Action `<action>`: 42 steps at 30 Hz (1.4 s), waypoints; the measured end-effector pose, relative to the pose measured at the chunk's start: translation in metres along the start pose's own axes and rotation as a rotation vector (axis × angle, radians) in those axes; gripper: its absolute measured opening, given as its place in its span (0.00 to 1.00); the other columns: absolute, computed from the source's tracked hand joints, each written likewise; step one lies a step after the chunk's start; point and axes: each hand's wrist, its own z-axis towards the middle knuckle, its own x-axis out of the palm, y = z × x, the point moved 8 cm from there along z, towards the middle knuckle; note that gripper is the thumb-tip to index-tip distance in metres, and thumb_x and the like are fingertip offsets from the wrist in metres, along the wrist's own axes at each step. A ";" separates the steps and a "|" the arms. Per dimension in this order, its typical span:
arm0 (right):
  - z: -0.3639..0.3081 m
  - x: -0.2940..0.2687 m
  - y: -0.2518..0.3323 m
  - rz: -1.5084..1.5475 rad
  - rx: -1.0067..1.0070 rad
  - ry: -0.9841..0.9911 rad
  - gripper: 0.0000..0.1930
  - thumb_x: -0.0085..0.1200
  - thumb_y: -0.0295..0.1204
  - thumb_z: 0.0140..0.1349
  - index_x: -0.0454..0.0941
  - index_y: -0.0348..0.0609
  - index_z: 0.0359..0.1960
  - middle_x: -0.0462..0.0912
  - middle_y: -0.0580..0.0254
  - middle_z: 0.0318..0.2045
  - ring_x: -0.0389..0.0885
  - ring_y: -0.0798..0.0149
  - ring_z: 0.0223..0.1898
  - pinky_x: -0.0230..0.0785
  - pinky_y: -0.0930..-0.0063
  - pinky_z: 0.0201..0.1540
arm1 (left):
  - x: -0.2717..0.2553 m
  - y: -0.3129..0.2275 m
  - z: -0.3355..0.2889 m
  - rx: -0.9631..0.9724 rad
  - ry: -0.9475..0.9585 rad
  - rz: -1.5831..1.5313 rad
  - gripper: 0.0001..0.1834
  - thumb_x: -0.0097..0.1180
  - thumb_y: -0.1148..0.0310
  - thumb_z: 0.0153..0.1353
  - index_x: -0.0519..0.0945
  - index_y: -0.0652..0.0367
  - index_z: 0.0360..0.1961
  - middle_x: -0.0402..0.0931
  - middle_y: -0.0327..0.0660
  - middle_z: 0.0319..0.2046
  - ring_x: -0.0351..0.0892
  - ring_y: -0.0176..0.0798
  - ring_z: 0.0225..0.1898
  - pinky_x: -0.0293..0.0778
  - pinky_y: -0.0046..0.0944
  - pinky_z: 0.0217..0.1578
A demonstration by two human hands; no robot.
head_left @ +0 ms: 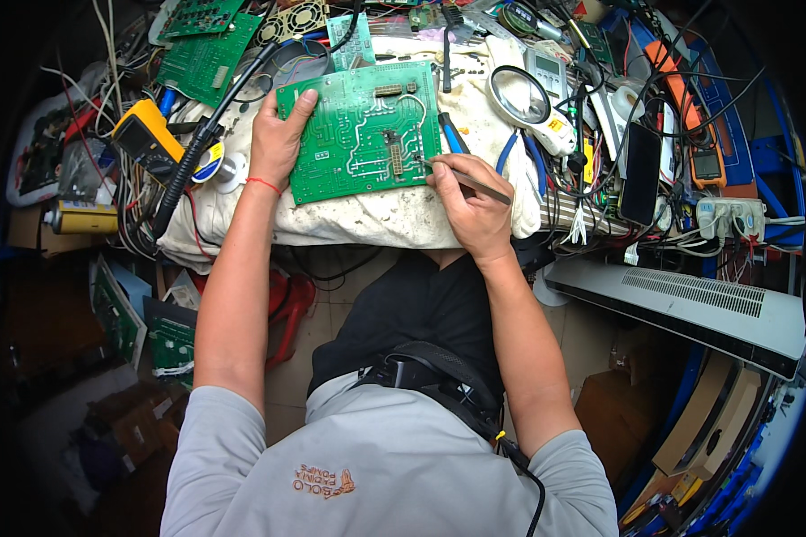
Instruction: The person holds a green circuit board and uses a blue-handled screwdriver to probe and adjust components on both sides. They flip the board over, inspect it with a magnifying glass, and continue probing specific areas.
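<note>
A large green circuit board (340, 134) lies tilted over the white cloth (367, 222) at the bench's front. My left hand (276, 141) grips its left edge, thumb on top and fingers beneath. Closed around a pair of metal tweezers (485, 187), my right hand (475, 210) is at the board's lower right. The tweezers' tip points at the solder joints beside a pin connector (397, 157); whether it touches them I cannot tell. A second, smaller connector (388, 90) sits near the board's top edge.
Blue-handled pliers (535, 166) and a magnifying glass (521, 97) lie right of the board. A yellow multimeter (148, 139) stands left, beside a black flexible tube (188, 161). More circuit boards (210, 67), a phone (639, 170) and tangled cables crowd the bench.
</note>
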 end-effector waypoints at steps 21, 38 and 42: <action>-0.001 0.001 -0.001 0.026 0.023 -0.018 0.07 0.62 0.22 0.68 0.85 0.32 0.44 0.88 0.54 0.39 0.90 0.65 0.35 0.81 0.76 0.38 | 0.000 -0.001 0.000 0.004 0.020 0.028 0.21 0.67 0.56 0.69 0.80 0.60 0.54 0.83 0.34 0.44 0.80 0.26 0.41 0.77 0.28 0.44; 0.002 0.000 0.002 0.033 0.024 -0.013 0.07 0.62 0.22 0.68 0.85 0.32 0.43 0.89 0.54 0.37 0.91 0.65 0.35 0.81 0.76 0.39 | -0.001 0.000 0.001 0.024 0.010 0.054 0.22 0.67 0.56 0.69 0.80 0.61 0.54 0.84 0.35 0.44 0.80 0.27 0.41 0.78 0.29 0.44; 0.000 0.001 -0.001 0.046 0.080 -0.062 0.05 0.65 0.23 0.64 0.86 0.35 0.40 0.89 0.54 0.36 0.89 0.64 0.35 0.80 0.74 0.38 | -0.001 0.001 0.001 0.009 0.018 0.051 0.22 0.66 0.56 0.70 0.80 0.61 0.55 0.83 0.35 0.44 0.80 0.26 0.41 0.78 0.29 0.44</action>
